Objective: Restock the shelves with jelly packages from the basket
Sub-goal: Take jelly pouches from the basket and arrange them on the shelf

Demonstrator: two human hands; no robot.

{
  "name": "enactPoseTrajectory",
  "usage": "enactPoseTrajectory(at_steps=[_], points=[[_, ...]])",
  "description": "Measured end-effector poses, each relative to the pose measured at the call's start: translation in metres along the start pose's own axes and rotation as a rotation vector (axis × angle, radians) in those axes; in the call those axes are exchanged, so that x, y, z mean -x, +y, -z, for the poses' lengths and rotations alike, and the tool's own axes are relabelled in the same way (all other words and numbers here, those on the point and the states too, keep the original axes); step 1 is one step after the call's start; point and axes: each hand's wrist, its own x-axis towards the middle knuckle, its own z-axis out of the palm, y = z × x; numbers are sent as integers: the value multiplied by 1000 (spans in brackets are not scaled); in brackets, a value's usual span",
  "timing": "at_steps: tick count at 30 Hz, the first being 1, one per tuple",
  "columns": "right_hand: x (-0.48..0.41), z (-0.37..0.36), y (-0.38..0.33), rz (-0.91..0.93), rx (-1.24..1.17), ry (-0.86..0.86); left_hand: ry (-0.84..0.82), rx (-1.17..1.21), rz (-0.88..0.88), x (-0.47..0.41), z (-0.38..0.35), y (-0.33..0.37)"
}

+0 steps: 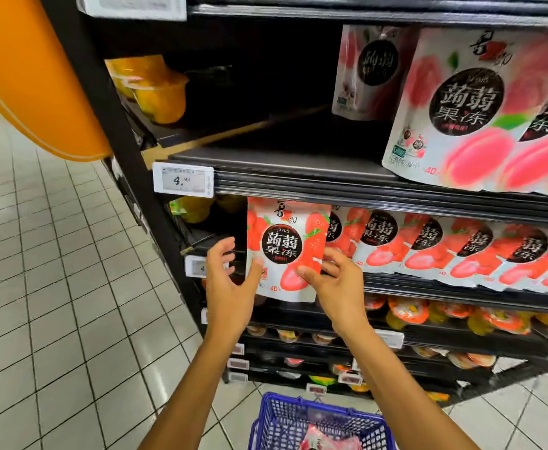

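Seven strawberry jelly pouches (285,251) show a round black label along the middle shelf, and the last is cut off by the right edge. Three peach jelly pouches (454,112) stand on the shelf above: one large in front, one further back, one partly out of frame. One blue basket (275,417) holds one visible red-and-white pouch (327,441). Two hands are in view: left hand (230,287) and right hand (337,287). At least two yellow fruit cups (159,92) sit at the upper left. Two large white price tags (183,179) show higher up — the smaller ones below are too blurred to count.
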Motion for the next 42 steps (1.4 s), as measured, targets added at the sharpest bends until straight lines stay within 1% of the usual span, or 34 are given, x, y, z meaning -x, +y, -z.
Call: enactPoseTrajectory(at_steps=[4, 6, 11, 14, 20, 23, 27, 31, 35, 39, 42], points=[[-10, -15, -1, 36, 14, 58, -124, -91, -76, 10, -10, 0], [-17, -22, -4, 40, 64, 99, -157, -155, -110, 10, -17, -1], [-32, -33, -8, 56, 76, 139, -227, -182, -47, 1, -26, 0], [-35, -35, -8, 78, 77, 166, -253, -183, -52, -4, -32, 2], [-24, -32, 1, 197, 160, 77, -281, -183, -39, -1, -39, -9], [-25, -24, 3, 203, 271, 49, -286, -193, -48, 1, -42, -12], [-23, -17, 13, 144, 496, 89, -274, -190, -50, 1, -42, -14], [-22, -19, 14, 144, 594, 174, -274, -194, -46, 1, -45, -12], [-27, -23, 14, 136, 591, 149, -282, -157, -10, -1, -45, -14], [-26, -21, 19, 149, 544, 137, -291, -146, -17, -1, -42, -15], [-22, -19, 22, 135, 495, 168, -291, -135, -9, 0, -42, -15]])
